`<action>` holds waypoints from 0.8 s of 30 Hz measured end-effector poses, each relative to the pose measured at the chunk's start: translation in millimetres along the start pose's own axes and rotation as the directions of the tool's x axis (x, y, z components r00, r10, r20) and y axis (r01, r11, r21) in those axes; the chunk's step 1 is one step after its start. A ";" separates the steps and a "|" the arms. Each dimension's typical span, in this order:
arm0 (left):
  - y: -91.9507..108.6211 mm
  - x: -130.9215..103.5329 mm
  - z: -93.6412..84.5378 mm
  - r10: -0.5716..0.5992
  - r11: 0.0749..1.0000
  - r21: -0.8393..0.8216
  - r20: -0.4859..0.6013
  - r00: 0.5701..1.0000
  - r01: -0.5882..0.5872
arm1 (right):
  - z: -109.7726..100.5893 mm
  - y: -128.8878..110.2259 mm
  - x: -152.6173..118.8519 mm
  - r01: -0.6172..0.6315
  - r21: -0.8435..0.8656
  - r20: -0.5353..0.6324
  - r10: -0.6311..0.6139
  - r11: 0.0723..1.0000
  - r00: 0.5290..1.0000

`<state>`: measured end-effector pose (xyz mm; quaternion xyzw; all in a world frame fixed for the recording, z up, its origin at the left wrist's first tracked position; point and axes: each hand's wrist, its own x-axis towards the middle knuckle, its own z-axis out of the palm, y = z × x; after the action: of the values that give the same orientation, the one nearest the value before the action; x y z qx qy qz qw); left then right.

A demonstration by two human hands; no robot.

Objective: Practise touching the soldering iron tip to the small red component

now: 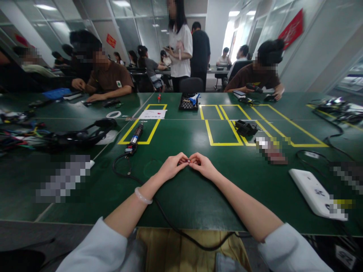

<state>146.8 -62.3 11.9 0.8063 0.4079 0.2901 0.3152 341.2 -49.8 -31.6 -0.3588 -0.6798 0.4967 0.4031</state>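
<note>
My left hand (173, 166) and my right hand (202, 165) meet over the middle of the green table, fingertips almost touching. Between them they pinch a tiny reddish and silvery piece (188, 161), too small to make out its kind. Both sets of fingers are closed on it. Left of my hands, an electric screwdriver (135, 138) with a dark body lies on the table. Its black cable (163, 216) loops under my left forearm and hangs over the table's front edge.
A black tray (180, 107) of small parts stands at the back, with a blue-and-white item (194, 99) on it. To the right are a black device (246, 128) and a white power bank (310, 192). Cables (85, 132) crowd the left. Two people sit opposite.
</note>
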 end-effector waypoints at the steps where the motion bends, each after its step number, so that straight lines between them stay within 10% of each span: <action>1: 0.5 -0.1 -0.4 -0.005 1.000 -0.006 0.004 1.000 0.005 | 0.3 -1.0 -0.3 0.001 -0.009 0.006 -0.001 1.000 1.000; 6: -2.2 1.7 -13.6 -0.026 0.994 0.110 0.003 1.000 0.025 | -0.6 -10.0 -1.8 0.009 -0.115 -0.007 -0.010 0.993 1.000; 10: -27.6 0.8 -50.0 -0.058 0.927 0.349 -0.230 0.971 0.138 | -2.3 -13.7 -2.6 0.010 -0.187 -0.001 -0.011 0.982 1.000; 17: -91.8 -35.4 -128.9 -0.172 0.512 0.516 -0.722 0.671 0.687 | -2.2 -13.0 -3.0 0.000 -0.203 0.023 0.004 0.979 1.000; 20: -108.2 -49.4 -144.4 -0.433 0.413 0.435 -0.679 0.592 0.800 | -2.5 -13.3 -3.5 -0.003 -0.209 0.023 0.008 0.978 1.000; 24: -118.5 -52.6 -149.4 -0.542 0.414 0.447 -0.579 0.609 0.793 | -3.5 -13.8 -4.2 -0.002 -0.222 0.025 0.008 0.975 1.000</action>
<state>-44.0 -10.5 7.1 0.5595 0.8219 0.1059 0.0164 344.9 -55.6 -18.4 -0.3969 -0.7351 0.4235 0.3504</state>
